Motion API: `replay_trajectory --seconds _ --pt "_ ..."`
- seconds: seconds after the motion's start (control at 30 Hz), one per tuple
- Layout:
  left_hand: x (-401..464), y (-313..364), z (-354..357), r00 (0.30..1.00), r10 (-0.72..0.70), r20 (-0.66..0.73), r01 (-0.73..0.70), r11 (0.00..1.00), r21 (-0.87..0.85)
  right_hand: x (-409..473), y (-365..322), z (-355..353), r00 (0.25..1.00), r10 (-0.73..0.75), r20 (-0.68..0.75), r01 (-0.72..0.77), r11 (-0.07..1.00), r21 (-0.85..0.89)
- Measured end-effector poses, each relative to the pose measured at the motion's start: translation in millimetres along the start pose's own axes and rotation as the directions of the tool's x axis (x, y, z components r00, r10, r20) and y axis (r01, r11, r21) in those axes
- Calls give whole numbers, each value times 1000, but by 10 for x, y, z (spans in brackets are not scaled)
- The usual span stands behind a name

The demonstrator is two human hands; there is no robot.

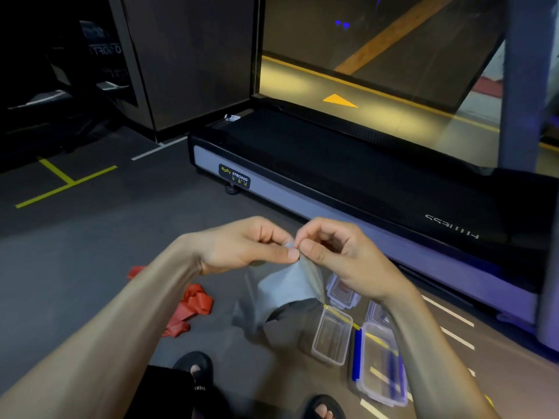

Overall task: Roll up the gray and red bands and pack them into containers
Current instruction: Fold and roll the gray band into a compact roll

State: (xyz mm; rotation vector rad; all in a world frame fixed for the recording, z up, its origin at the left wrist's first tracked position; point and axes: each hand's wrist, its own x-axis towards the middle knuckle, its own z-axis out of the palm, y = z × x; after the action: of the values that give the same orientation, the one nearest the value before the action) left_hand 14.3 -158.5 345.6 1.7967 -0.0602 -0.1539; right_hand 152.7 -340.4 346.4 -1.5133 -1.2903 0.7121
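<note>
Two hands, left (pixel 242 243) and right (pixel 338 252), pinch gray band (pixel 287 285) top; red band (pixel 190 306) on floor beside clear boxes (pixel 332 337).

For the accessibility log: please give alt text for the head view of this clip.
Both hands, left hand and right hand, pinch the top edge of a gray band hanging toward the floor. A crumpled red band lies left, open clear containers right, a treadmill beyond.

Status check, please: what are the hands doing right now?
Left hand and right hand pinch gray band at its top edge. Red band on floor. Containers open, nothing blocking.
</note>
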Motion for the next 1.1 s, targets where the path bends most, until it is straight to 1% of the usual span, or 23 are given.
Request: replay_trajectory --seconds 0.07,0.1,0.17,0.23,0.3,0.37,0.43,0.5,0.63,0.77,0.9,1.0,1.1 --pt "7 -46 -2 1000 -14 21 13 1000 19 -4 11 -45 1000 18 6 -18 1000 -12" --pt "9 -72 5 999 -30 24 29 999 15 -11 9 -53 1000 22 -10 -22 999 30" --pt "11 -151 0 994 -97 39 96 995 25 -26 11 -68 996 29 -83 -10 975 222" --pt "7 -231 19 985 -158 70 153 985 76 -38 -3 -135 988 46 -149 30 883 469" --pt "16 -271 20 983 -182 34 176 976 129 -51 -17 -231 979 31 -199 99 788 608" --pt "34 -274 1 989 -147 -21 148 982 114 -71 -18 -307 969 31 -244 149 715 683" --pt "43 -238 -18 992 -101 -80 107 992 73 -92 6 -349 954 50 -297 185 682 707" --pt "27 -179 -18 992 -55 -110 63 995 72 -105 28 -375 941 55 -335 206 691 692" --pt "24 -159 -24 990 -18 -142 34 993 112 -139 58 -431 943 38 -332 218 682 698" --pt "17 -199 -29 992 -32 -123 46 993 104 -150 45 -435 947 21 -320 222 676 702" --pt "2 -147 -22 995 0 -105 13 992 124 -156 22 -423 947 40 -320 214 665 715" --pt "6 -132 -11 995 5 -97 7 993 117 -176 34 -424 930 66 -362 220 690 690" --pt "-7 -137 -35 996 -3 -93 11 996 85 -202 46 -459 927 82 -367 191 739 647"
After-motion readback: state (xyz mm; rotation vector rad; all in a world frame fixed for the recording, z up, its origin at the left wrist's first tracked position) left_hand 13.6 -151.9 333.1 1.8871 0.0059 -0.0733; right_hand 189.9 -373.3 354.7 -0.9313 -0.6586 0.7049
